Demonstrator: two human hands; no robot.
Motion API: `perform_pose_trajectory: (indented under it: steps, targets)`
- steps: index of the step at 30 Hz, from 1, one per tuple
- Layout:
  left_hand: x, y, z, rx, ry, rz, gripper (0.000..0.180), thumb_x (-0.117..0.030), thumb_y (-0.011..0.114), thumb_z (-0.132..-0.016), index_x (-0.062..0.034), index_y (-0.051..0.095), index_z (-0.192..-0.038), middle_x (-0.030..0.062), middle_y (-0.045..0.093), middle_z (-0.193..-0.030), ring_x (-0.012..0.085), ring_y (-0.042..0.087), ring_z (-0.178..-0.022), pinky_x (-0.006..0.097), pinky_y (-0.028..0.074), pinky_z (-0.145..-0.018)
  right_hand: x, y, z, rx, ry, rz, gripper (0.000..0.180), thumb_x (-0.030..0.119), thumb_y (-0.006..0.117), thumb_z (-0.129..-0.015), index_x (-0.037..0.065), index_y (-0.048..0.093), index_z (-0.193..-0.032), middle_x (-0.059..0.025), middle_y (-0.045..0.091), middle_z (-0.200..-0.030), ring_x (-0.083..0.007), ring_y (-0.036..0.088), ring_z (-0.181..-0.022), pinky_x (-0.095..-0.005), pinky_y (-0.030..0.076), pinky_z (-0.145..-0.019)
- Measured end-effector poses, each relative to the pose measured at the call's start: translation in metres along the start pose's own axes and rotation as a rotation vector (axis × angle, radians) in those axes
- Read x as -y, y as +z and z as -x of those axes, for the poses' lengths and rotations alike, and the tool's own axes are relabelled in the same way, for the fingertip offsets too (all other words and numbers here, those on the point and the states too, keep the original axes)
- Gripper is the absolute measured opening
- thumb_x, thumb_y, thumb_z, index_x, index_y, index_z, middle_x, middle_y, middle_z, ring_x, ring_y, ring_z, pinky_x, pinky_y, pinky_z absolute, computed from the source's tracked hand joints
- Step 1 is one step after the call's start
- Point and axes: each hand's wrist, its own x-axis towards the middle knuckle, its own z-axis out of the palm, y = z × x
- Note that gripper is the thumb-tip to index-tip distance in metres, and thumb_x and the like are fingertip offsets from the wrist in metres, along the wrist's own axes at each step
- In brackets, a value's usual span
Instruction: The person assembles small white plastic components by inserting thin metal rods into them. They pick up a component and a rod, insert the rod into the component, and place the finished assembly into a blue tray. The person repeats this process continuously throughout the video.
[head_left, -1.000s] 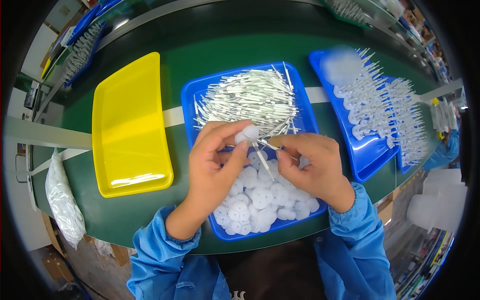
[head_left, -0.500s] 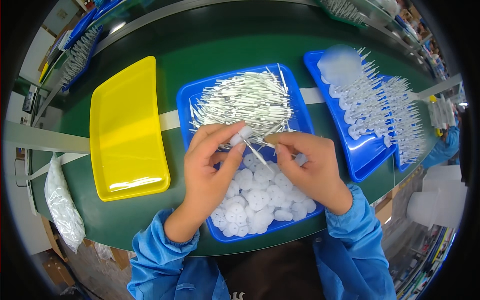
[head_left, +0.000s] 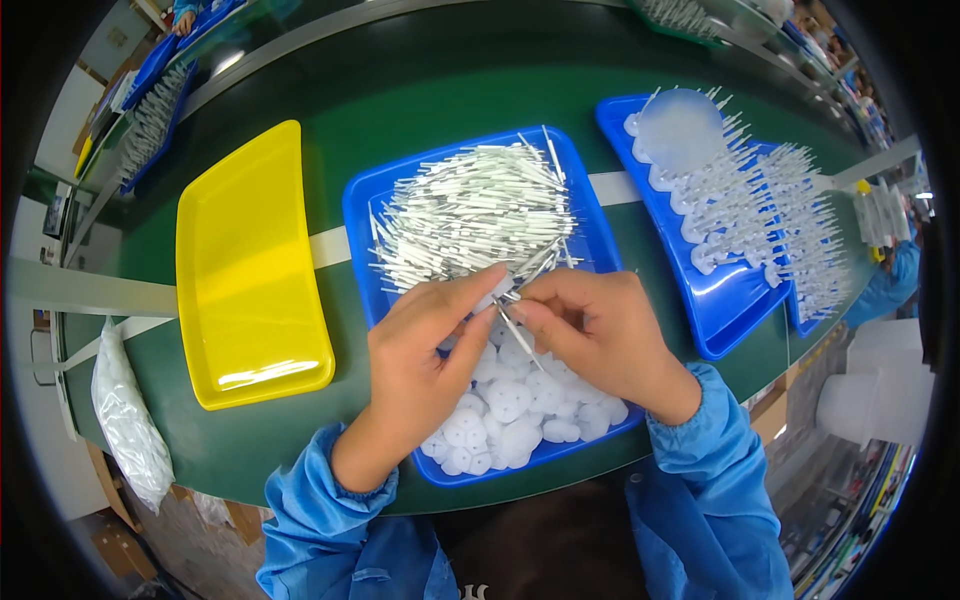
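My left hand (head_left: 415, 345) pinches a small white plastic disc (head_left: 494, 294) between thumb and fingertips. A thin white-and-metal rod (head_left: 522, 342) slants down from the disc toward me. Closed against the disc, my right hand (head_left: 612, 325) pinches what looks like a second thin rod, mostly hidden by the fingers. Both hands hover over a blue tray (head_left: 354, 215). In its far part lies a heap of white-and-metal rods (head_left: 470, 205), and its near part holds a pile of white round plastic discs (head_left: 512, 405).
To the left lies a yellow tray (head_left: 250, 270), with a clear plastic bag of white pieces (head_left: 128, 420) beyond it. At right, a blue tray (head_left: 725, 318) carries discs with rods standing in them (head_left: 720, 215) and a translucent round piece (head_left: 680, 128). A person's hand (head_left: 184, 22) shows far left.
My right hand has moved left, bringing its fingertips and rod against the disc. The left hand keeps its pinch. The whole view has shifted slightly. A person's hand has appeared far left.
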Motion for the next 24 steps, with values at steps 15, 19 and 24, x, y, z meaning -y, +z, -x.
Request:
perform_pose_trajectory:
  steps: [15,19,24]
  targets:
    - [-0.004,0.002,0.004,-0.014,0.118,-0.139,0.048,0.009,0.084,-0.082,-0.0004,0.08,-0.129,0.0112,0.073,-0.078,0.0224,0.07,-0.067,0.033,0.056,-0.064,-0.007,0.002,-0.005,-0.133,-0.343,0.289,0.011,0.018,0.086,-0.091,0.007,0.082,-0.093,-0.0095,0.074,-0.074,-0.0279,0.07,-0.061,-0.04,0.054,-0.057]
    - [-0.002,0.0,0.003,0.015,0.107,-0.131,0.049,0.006,0.086,-0.084,-0.0017,0.079,-0.132,0.0115,0.075,-0.085,0.0212,0.071,-0.071,0.032,0.057,-0.066,-0.004,0.001,-0.006,-0.095,-0.274,0.254,0.011,0.016,0.087,-0.091,0.007,0.082,-0.094,-0.0098,0.074,-0.074,-0.0281,0.07,-0.061,-0.0399,0.054,-0.057]
    - [-0.006,0.003,0.001,0.013,-0.121,0.191,0.051,-0.001,0.09,-0.087,-0.0052,0.076,-0.135,0.0126,0.077,-0.11,0.0197,0.072,-0.089,0.03,0.061,-0.07,-0.008,-0.003,-0.002,-0.131,-0.366,0.291,0.017,0.016,0.088,-0.088,0.009,0.082,-0.102,-0.0062,0.076,-0.078,-0.0258,0.072,-0.066,-0.0385,0.053,-0.059]
